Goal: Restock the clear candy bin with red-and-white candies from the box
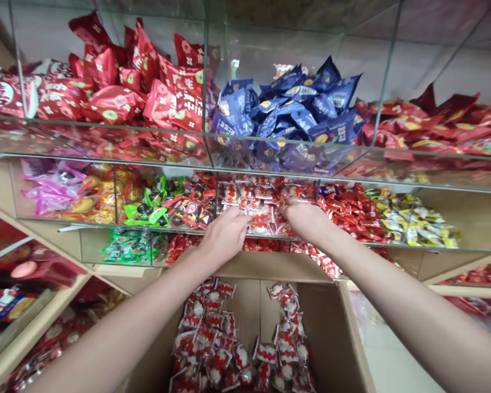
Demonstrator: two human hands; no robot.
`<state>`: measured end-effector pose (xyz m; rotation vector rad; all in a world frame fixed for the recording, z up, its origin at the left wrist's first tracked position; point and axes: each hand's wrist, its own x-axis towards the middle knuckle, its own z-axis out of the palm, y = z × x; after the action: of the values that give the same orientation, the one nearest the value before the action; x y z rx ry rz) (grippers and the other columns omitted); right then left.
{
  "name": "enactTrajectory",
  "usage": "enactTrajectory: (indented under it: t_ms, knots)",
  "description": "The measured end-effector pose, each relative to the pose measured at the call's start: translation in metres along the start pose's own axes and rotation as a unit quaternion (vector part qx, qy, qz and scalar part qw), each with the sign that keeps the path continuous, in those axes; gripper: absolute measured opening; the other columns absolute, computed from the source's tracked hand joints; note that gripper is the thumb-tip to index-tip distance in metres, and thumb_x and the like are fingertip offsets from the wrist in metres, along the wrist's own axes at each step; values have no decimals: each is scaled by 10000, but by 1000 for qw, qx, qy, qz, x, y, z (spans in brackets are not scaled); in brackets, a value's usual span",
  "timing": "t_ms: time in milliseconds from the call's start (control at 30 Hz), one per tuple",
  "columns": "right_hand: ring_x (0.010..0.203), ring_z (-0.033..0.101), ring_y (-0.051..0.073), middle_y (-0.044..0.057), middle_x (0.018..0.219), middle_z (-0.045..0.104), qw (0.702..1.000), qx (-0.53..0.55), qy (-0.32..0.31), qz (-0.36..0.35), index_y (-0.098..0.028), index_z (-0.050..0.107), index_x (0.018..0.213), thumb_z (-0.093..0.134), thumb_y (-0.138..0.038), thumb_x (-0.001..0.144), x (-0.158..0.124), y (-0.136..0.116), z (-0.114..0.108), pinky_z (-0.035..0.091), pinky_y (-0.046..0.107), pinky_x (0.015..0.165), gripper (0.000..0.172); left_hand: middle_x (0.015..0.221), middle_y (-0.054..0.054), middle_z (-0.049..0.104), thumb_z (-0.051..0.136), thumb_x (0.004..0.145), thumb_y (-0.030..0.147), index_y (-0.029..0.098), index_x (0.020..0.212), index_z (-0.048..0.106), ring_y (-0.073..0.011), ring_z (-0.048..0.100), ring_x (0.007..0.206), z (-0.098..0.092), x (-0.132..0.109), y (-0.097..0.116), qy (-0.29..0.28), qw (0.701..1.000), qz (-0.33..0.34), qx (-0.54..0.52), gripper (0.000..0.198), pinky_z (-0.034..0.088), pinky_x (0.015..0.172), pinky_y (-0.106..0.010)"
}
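Note:
Both my arms reach forward into a glass-fronted bin (265,232) filled with small red-and-white wrapped candies (262,210). My left hand (225,234) rests on the candy pile at the bin's front left, fingers curled down into the wrappers. My right hand (305,218) lies on the pile's right side, knuckles up, fingers buried among the candies. What either hand grips is hidden. Below my arms stands an open cardboard box (347,338) holding several of the same red-and-white candies (237,349).
Neighbouring bins hold green and dark candies (155,210), red wrapped sweets (352,210) and yellow ones (417,224). The upper glass shelf carries red packets (126,87), blue packets (294,109) and more red packets (433,131). Wooden shelving (36,327) runs at left.

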<state>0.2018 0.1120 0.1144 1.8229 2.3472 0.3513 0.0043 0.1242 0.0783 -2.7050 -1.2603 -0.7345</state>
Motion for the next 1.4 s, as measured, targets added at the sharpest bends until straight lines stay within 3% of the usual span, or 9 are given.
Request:
enactTrajectory:
  t_ms: [233, 533, 867, 933, 1000, 1067, 1133, 1267, 1400]
  knots:
    - [759, 606, 170, 83, 963, 567, 997, 0, 75, -3, -176, 556, 955, 327, -151, 864, -5, -7, 4, 416, 242, 569, 248, 786, -35, 542, 354, 852, 188, 182, 894, 614, -140, 505, 745, -14, -53, 37, -65, 987, 55, -139, 263, 414, 683, -258]
    - [734, 604, 166, 82, 864, 581, 998, 28, 61, 6, -162, 569, 947, 330, -253, 888, 11, -30, 3, 379, 228, 554, 263, 744, 6, 575, 458, 811, 242, 241, 795, 621, -119, 534, 673, 31, -142, 66, -237, 952, 44, -191, 163, 361, 558, -224]
    - [760, 582, 184, 70, 919, 601, 981, 88, 173, -24, -188, 587, 962, 374, -250, 869, -7, -18, -6, 394, 249, 579, 241, 838, -38, 660, 475, 783, 206, 218, 924, 654, -158, 586, 792, 24, -138, 53, -233, 901, -77, -357, 228, 433, 727, -264]
    - [776, 577, 180, 75, 889, 610, 957, 187, 222, -12, -172, 593, 912, 397, -262, 859, -27, -28, -5, 413, 252, 629, 222, 934, -59, 651, 494, 782, 251, 211, 1046, 595, -170, 588, 834, 18, -129, 53, -181, 846, -179, -468, 285, 449, 750, -296]
    - [716, 573, 155, 57, 805, 622, 914, 331, 235, 2, -174, 591, 829, 438, -275, 839, -50, -48, 4, 425, 239, 630, 184, 1092, -85, 595, 518, 781, 330, 223, 1156, 494, -177, 591, 873, 14, -121, 57, -113, 735, -271, -612, 391, 472, 741, -316]
    - [599, 551, 130, 25, 692, 612, 864, 464, 195, 22, -185, 582, 772, 463, -280, 825, -71, -74, 19, 422, 220, 553, 161, 1172, -97, 545, 527, 778, 389, 225, 1123, 481, -184, 593, 900, 12, -114, 63, -42, 614, -318, -721, 385, 486, 731, -322]
    - [567, 541, 121, 15, 666, 608, 827, 541, 152, 19, -187, 578, 759, 483, -273, 812, -88, -97, 35, 423, 219, 538, 139, 1119, -92, 574, 533, 780, 397, 203, 1014, 521, -187, 592, 906, 11, -110, 67, 12, 561, -341, -755, 304, 486, 740, -321]
    - [642, 559, 133, 16, 694, 602, 767, 634, 100, 16, -193, 556, 777, 523, -299, 792, -99, -107, 51, 444, 236, 600, 113, 922, -60, 635, 552, 773, 372, 169, 943, 565, -181, 599, 846, 7, -102, 60, -26, 635, -346, -690, 266, 491, 714, -304]
    - [713, 549, 131, 22, 836, 584, 663, 730, 154, 61, -216, 483, 1003, 563, -352, 767, -89, -85, 48, 451, 241, 616, 284, 844, -32, 631, 574, 752, 355, 167, 939, 591, -177, 605, 796, -5, -89, 48, -115, 717, -290, -623, 265, 487, 627, -264]
